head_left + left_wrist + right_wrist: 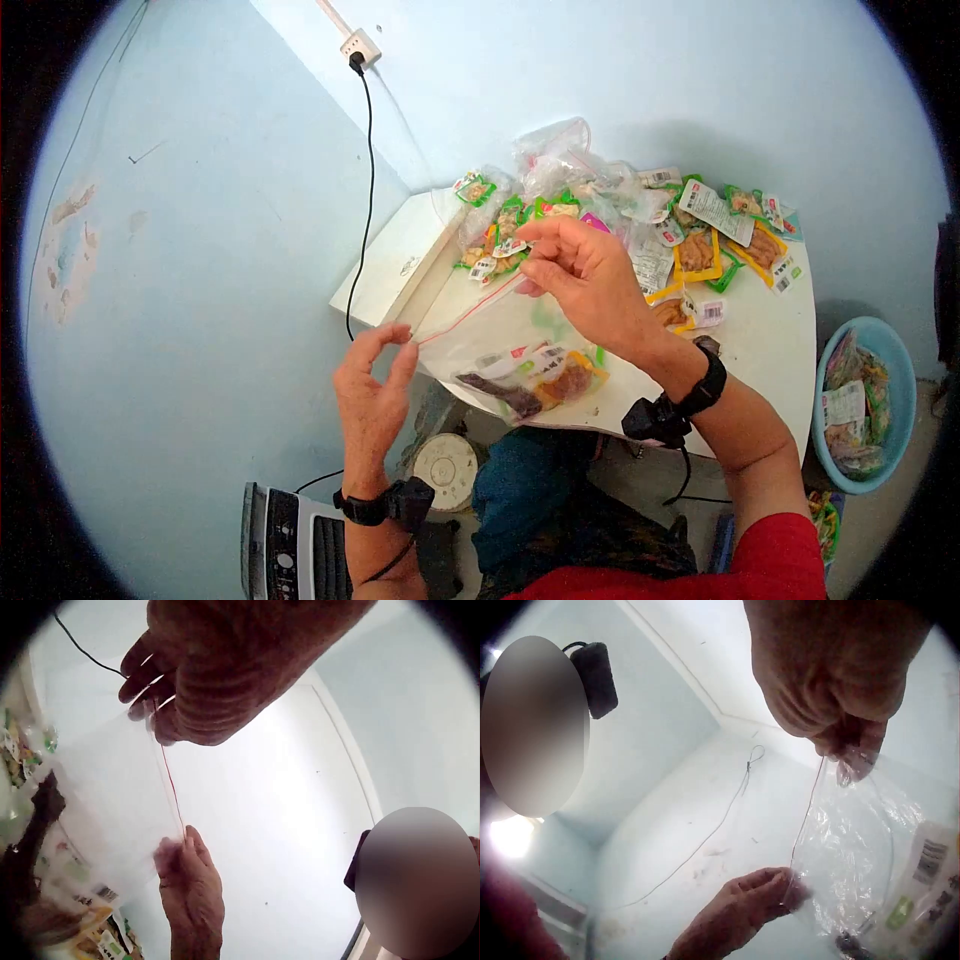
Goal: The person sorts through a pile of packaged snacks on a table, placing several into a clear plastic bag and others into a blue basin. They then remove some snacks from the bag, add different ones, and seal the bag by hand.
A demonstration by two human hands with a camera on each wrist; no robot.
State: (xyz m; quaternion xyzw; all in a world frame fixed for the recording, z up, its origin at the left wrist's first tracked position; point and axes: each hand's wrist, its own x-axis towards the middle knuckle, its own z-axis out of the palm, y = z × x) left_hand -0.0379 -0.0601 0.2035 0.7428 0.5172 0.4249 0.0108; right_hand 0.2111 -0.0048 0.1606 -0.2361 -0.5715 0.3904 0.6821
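A clear plastic bag (470, 345) with a red line along its top edge hangs between both hands, over the table's front left edge. Inside lie a dark item (505, 392) and a yellow-edged packet (568, 380). The left hand (372, 400) pinches the bag's left top corner between thumb and fingers; the right hand (590, 285) pinches the other corner, higher up. The left wrist view shows the red line (172, 787) running between the two hands. In the right wrist view a label with a barcode (930, 861) shows through the film.
Several snack packets (697, 255) and crumpled clear bags (570, 165) cover the back of the white table (765, 365). A white box (395, 250) stands at its left. On the floor are a blue basin (908, 400) of packets and a round-topped stool (445, 470).
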